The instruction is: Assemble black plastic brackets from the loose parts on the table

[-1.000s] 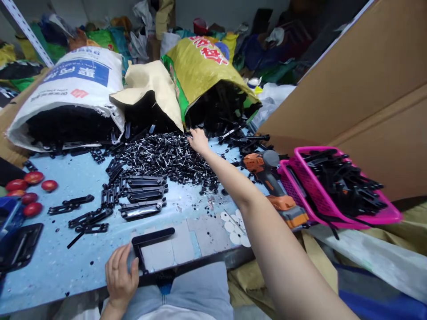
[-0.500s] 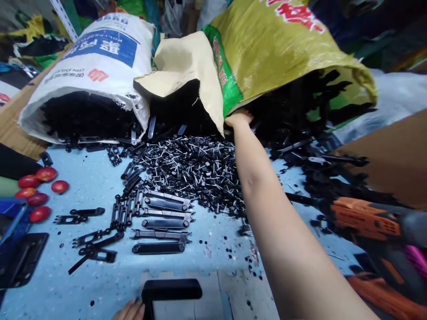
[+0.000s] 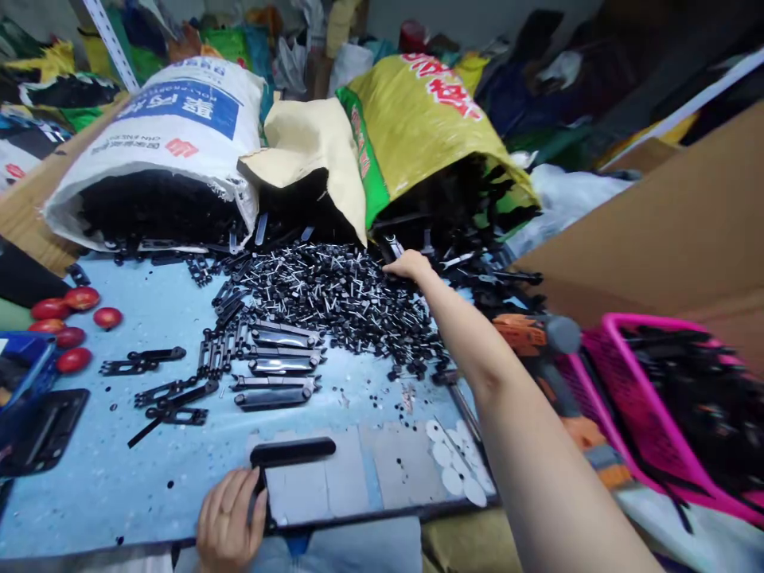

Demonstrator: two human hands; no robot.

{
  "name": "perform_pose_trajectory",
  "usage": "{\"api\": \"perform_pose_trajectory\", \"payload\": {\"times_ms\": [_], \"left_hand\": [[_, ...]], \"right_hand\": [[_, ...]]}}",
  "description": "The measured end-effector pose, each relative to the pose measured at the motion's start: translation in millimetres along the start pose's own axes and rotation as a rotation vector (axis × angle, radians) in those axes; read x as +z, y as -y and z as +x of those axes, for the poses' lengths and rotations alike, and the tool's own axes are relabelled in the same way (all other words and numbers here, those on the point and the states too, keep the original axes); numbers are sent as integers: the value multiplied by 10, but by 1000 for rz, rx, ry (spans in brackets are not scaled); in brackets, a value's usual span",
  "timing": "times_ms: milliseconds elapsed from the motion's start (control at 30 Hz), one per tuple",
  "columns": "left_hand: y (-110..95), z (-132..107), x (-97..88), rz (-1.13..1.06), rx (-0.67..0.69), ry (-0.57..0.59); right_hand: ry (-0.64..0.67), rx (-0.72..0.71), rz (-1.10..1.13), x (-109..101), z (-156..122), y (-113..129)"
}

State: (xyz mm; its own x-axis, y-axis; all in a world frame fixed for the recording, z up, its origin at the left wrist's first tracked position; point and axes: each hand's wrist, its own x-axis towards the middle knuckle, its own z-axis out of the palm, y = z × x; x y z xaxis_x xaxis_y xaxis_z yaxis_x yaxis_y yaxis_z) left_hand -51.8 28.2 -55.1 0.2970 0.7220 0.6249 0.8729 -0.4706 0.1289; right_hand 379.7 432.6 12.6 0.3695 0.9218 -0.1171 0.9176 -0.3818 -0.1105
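Observation:
My left hand (image 3: pixel 231 513) is at the table's front edge, its fingers closed round the upright leg of a black angled plastic part. The part's long flat arm (image 3: pixel 292 451) points to the right. My right hand (image 3: pixel 409 264) reaches far forward to the mouth of the yellow sack (image 3: pixel 430 119). A glossy black strip-like part (image 3: pixel 392 248) sticks up from its closed fingers. Beside that hand spreads a heap of small black pieces with silver pins (image 3: pixel 346 294). Nearer to me several long black arm-shaped parts (image 3: pixel 278 382) lie in a row.
A white sack (image 3: pixel 161 143) and a beige paper bag (image 3: pixel 304 139) lie open at the back. Red fruits (image 3: pixel 75 362) sit at the left. On the right are an orange power drill (image 3: pixel 519 333), a pink basket (image 3: pixel 645 398) of black parts and a cardboard wall (image 3: pixel 656 215).
My right hand has come back out of the yellow sack with a black part in it. The view has shifted, so more of my left hand and the pink basket show.

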Motion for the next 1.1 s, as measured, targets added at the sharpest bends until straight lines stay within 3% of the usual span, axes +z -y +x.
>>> {"api": "perform_pose_trajectory", "payload": {"times_ms": [100,200,367,400,467,533,633,733,800,967,1100], "left_hand": [[-32,-3,-20,4,-17,11],[-44,-16,-40,-27,-19,20],[-19,10,-87,-152,-50,36],[-11,27,-101,-172,-65,34],[1,80,-127,-178,-83,28],[7,166,-141,-153,-68,53],[-13,348,-120,-133,26,184],[-66,537,-57,-144,153,390],[-102,632,0,-145,207,511],[-134,736,93,-130,250,630],[-140,725,41,-85,288,658]], "right_hand": [[62,-27,4,30,-511,-278],[1,-72,20,-26,-942,-435],[-345,-164,-37,-288,-1625,-376],[-380,-197,-16,-344,-1773,-339],[-332,-288,74,-419,-2092,-261],[-198,-462,150,-412,-2449,-185],[-20,-856,75,-215,-3041,-90],[27,-1188,-155,110,-3581,-72],[24,-1287,-255,297,-3823,-126],[68,-1197,-193,422,-3981,-374],[82,-898,-107,298,-4001,-434]]}}
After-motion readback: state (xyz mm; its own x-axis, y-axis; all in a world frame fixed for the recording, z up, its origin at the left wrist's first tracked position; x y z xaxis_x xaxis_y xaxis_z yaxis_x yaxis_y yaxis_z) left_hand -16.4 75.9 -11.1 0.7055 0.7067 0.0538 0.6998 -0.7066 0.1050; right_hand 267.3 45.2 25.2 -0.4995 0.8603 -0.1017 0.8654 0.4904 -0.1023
